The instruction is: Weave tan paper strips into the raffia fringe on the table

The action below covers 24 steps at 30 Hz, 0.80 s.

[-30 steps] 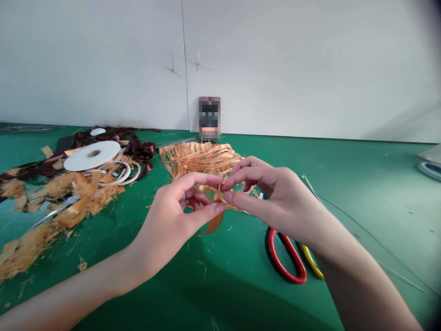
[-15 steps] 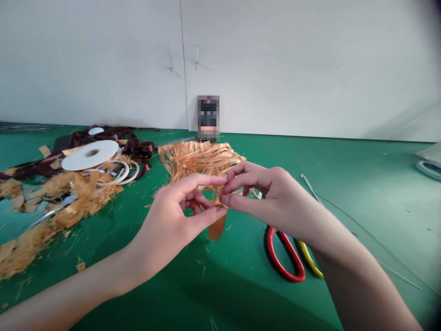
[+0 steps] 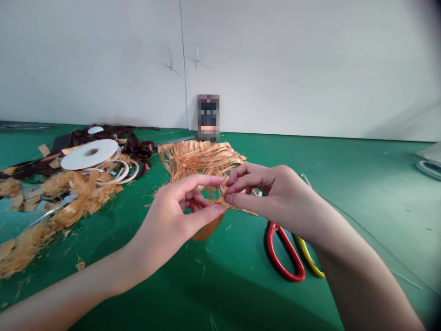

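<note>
Green matting covers the surface (image 3: 241,285), and just above it I see a short orange ribbon strip (image 3: 207,230), gripped at its top end. The left hand (image 3: 168,223) and right hand (image 3: 279,197) are both clamped on it, thumbs and forefingers meeting. Its loose tail hung straight half a second ago; it now curls leftward under the left thumb, so I judge the piece is being bent, not released. Scissors (image 3: 287,259) lie under the right wrist, a fringed orange bundle (image 3: 198,158) behind, and a white spool (image 3: 90,154) far left.
</note>
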{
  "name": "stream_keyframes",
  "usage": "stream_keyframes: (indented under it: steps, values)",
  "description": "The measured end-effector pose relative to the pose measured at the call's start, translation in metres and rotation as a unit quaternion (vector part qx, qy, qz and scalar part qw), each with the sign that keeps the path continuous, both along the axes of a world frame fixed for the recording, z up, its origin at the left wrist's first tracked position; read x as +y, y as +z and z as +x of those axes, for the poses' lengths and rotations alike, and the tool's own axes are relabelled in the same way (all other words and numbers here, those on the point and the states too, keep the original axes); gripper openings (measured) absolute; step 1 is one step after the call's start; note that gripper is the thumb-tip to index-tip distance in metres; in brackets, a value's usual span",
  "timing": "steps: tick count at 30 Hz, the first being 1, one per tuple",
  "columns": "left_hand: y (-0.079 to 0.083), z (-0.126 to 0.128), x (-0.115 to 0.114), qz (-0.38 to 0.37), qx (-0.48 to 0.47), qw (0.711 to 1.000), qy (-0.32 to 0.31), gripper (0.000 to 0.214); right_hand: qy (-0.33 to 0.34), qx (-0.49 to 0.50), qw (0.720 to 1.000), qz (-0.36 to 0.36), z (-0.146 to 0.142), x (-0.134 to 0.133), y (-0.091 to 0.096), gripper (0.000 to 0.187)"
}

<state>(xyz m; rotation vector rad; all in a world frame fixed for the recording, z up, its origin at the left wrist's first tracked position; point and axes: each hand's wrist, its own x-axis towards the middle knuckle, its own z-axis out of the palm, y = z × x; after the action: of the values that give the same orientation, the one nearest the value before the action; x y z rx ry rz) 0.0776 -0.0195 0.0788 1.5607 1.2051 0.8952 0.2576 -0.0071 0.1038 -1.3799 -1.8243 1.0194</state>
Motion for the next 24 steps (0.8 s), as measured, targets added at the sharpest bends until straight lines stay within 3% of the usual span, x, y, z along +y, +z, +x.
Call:
stream_keyframes:
  steps: [9,15,24]
  values:
    - [-0.0034,0.0022,0.0053,-0.055,-0.025,0.998,0.003,0.032,-0.066,-0.021,0.998,0.003,-0.0038,-0.0008,-0.0030,0.014]
    - [-0.0054,0.0000,0.0064,-0.067,-0.029,0.997,0.007,0.032,-0.074,0.007,0.996,-0.044,-0.0038,0.0003,-0.0037,0.013]
    - [-0.0021,-0.0006,0.0070,-0.094,-0.032,0.995,0.001,0.028,-0.089,0.027,0.995,-0.037,-0.0041,0.0011,-0.0072,0.018]
